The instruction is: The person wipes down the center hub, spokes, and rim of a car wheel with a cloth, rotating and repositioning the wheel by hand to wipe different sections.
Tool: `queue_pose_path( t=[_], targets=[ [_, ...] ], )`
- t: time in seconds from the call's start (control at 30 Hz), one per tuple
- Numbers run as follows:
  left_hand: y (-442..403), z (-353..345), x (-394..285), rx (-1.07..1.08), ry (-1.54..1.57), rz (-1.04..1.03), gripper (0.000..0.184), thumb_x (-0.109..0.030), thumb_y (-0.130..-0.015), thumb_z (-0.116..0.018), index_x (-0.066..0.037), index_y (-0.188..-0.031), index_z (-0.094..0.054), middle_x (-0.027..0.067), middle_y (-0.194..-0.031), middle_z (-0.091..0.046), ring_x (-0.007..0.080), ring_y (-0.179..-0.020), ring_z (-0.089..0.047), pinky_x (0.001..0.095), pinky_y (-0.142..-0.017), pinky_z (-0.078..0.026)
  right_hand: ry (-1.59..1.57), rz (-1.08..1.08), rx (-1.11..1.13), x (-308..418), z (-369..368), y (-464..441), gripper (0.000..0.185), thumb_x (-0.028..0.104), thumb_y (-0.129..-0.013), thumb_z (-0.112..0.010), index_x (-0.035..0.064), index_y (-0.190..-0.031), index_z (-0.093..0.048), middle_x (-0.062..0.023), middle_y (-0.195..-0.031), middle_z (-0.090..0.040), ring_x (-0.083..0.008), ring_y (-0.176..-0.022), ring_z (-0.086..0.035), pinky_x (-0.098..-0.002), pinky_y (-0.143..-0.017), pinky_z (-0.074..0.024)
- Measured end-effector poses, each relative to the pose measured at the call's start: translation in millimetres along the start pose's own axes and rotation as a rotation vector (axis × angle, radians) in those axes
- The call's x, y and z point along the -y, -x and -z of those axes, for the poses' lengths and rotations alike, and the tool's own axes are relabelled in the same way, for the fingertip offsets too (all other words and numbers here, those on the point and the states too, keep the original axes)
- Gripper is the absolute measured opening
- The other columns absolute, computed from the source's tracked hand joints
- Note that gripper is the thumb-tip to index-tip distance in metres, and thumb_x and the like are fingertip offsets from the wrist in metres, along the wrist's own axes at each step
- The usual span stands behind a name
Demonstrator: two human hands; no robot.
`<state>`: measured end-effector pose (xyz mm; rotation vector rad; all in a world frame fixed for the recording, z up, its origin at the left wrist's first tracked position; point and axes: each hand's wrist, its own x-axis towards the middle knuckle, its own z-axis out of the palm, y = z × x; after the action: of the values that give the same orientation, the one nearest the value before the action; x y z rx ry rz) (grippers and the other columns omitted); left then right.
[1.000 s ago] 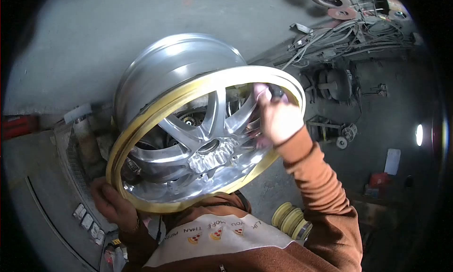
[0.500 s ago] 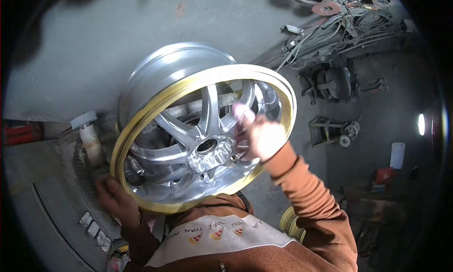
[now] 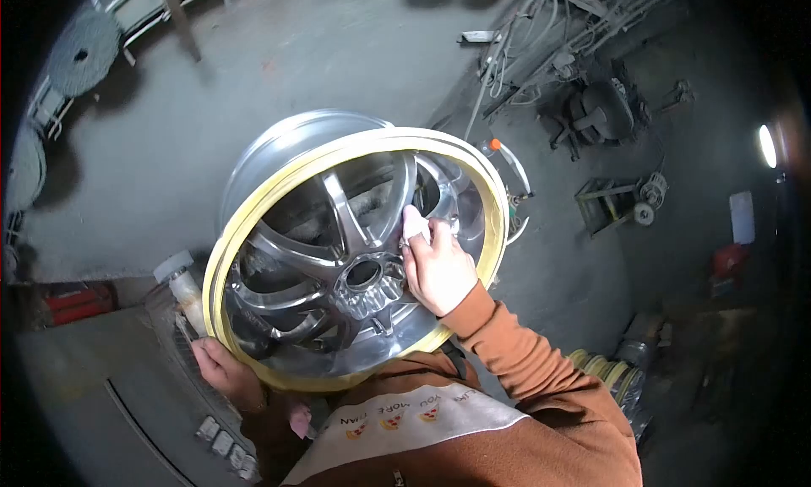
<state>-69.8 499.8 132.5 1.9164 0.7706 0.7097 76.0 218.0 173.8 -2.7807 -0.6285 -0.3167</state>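
Note:
A shiny silver alloy wheel with several spokes is tilted in front of my body, its face turned up towards me. Yellow masking tape runs round its outer lip. My left hand grips the lip at the lower left; part of the grip is hidden. My right hand is closed on a pale pink cloth, its fingers pressing it against a spoke just right of the hub. Another bit of pink cloth shows below the lip near my left wrist.
A bottle with an orange cap stands behind the wheel. An office chair, a metal frame and hoses lie to the right. More yellow-edged wheels are beside my right arm. A red box sits at left.
The view has shifted, bringing round discs into the upper left. My right hand, blurred before, now shows sharply with the cloth lower against the spoke. My left hand keeps hold of the lip.

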Motion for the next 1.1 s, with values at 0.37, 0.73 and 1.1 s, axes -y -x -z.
queue_pose_path(
  t=[0.37, 0.73, 1.1],
  targets=[
    [-3.4, -6.7, -5.4, -0.037, -0.081, -0.089, 0.037, -0.029, -0.103, -0.036, 0.002, -0.083, -0.043, 0.0075, -0.073, -0.04, 0.0184, -0.069, -0.036, 0.0333, -0.065, -0.035, -0.259, -0.133, 0.061, -37.5, -9.2, -58.0, 0.025, 0.017, -0.086, -0.051, 0.0027, -0.105, -0.055, -0.019, -0.093, -0.059, -0.0377, -0.074, -0.064, -0.0487, -0.068, -0.052],
    [-0.5, -1.7, -8.4, -0.003, -0.121, 0.031, 0.051, -0.038, -0.103, -0.037, 0.01, -0.11, -0.05, 0.0136, -0.101, -0.055, 0.0203, -0.089, -0.048, 0.0322, -0.085, -0.04, -0.496, -0.178, -0.067, -58.5, -34.4, -61.7, 0.021, 0.008, -0.083, -0.052, 0.005, -0.101, -0.062, -0.0174, -0.087, -0.057, -0.0382, -0.078, -0.059, -0.0474, -0.07, -0.0488],
    [-0.6, -2.7, -0.6, -0.07, -0.183, 0.038, 0.056, -0.04, -0.103, -0.036, 0.013, -0.119, -0.049, 0.0202, -0.114, -0.057, 0.0246, -0.098, -0.052, 0.0343, -0.091, -0.04, -0.635, -0.173, -0.131, -59.6, -40.5, -60.0, 0.022, 0.006, -0.083, -0.051, 0.0029, -0.101, -0.062, -0.0184, -0.088, -0.058, -0.04, -0.083, -0.056, -0.0476, -0.074, -0.0464]
  ],
)
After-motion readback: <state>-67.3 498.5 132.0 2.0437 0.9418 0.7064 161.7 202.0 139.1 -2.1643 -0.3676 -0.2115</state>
